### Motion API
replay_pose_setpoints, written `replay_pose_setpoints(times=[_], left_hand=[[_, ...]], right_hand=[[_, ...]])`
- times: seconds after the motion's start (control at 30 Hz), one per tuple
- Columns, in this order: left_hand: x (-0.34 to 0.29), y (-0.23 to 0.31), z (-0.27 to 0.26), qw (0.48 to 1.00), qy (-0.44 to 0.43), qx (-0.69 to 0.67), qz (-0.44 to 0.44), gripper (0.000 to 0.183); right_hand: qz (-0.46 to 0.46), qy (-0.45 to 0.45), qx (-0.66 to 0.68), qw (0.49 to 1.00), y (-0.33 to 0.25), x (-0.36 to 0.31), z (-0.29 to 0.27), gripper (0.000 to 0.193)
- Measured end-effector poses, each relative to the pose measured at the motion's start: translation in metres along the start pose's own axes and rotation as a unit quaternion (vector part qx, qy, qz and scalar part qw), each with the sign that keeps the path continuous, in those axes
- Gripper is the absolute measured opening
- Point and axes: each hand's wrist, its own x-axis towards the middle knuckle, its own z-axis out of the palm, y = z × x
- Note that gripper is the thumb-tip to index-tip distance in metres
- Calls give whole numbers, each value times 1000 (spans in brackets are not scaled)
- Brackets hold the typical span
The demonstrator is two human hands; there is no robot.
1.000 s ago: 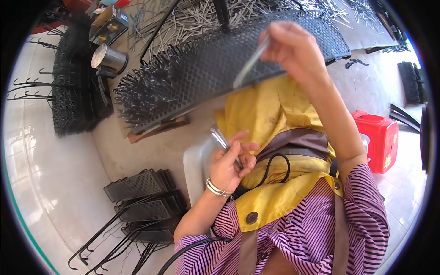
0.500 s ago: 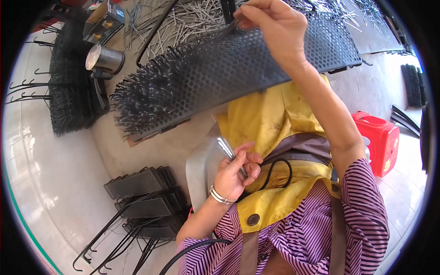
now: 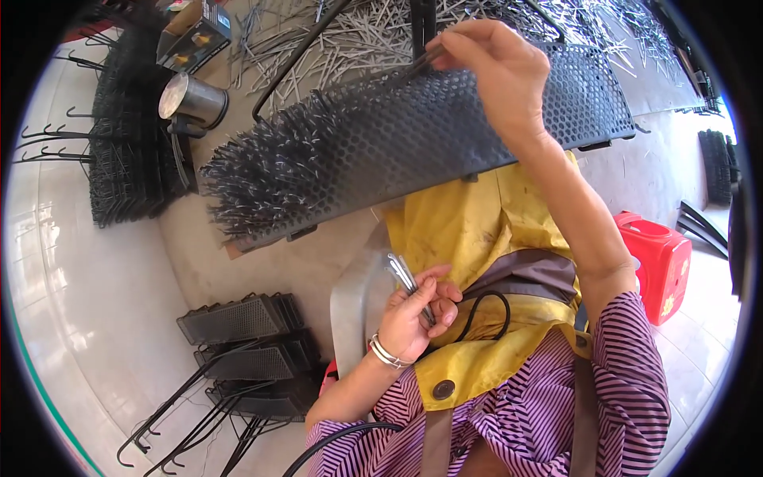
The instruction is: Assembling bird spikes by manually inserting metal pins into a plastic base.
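A long black perforated panel [image 3: 477, 123] lies across in front of me, over the yellow apron [image 3: 469, 215] on my lap. Dense thin metal pins [image 3: 266, 171] stick out of its left end like bristles; the holes to the right are bare. My right hand [image 3: 509, 79] is over the panel's far edge, thumb and fingers pinched on a thin dark pin [image 3: 427, 63] that slants down to the left. Low in front of my body, my left hand [image 3: 409, 322] is closed around a small bundle of shiny metal pins [image 3: 404, 274].
Loose metal pins [image 3: 342, 52] cover the table behind the panel. At the left stand a metal mug [image 3: 199, 101], an open box [image 3: 195, 40] and a stack of bristled black panels [image 3: 119, 151]. Hooked black racks [image 3: 238, 318] sit lower left, a red plastic container [image 3: 656, 262] at right.
The whole view has shifted slightly. My right hand has moved a little to the right along the panel's far edge, still pinching. My left hand keeps its bundle of pins.
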Motion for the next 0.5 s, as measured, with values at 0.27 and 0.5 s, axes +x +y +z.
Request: replay_pose_setpoints(times=[0.27, 0.5], left_hand=[[0, 1, 1, 1000, -3, 1, -1, 27], [0, 1, 0, 1000, 4, 10, 4, 26]], right_hand=[[-36, -19, -83, 996, -2, 0, 7, 8], [-73, -13, -69, 995, 3, 1, 3, 5]])
